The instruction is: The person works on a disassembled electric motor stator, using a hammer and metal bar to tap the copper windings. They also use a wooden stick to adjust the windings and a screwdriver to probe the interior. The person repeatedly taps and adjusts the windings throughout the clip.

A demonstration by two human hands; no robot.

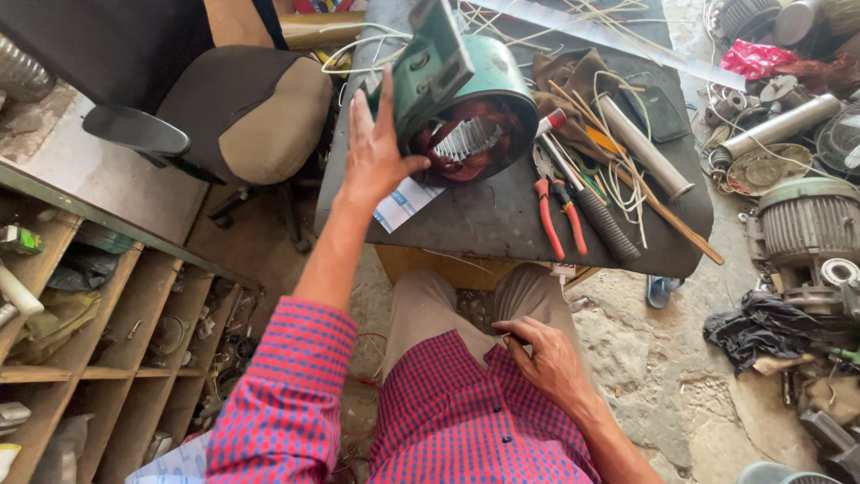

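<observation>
A green electric motor housing (466,90) lies on its side on a dark worktable (484,215), its open end showing copper windings and white insulation strips. My left hand (376,148) reaches out and grips the housing's flat green base with thumb and fingers. My right hand (542,358) rests on my lap by my red checked shirt, fingers curled around something small that I cannot make out.
On the table lie red-handled pliers (560,211), a black-handled tool (600,220), a metal tube (645,148), sticks and wires. An office chair (242,108) stands at left, wooden shelves (98,341) at lower left, motors and scrap parts (806,224) on the floor at right.
</observation>
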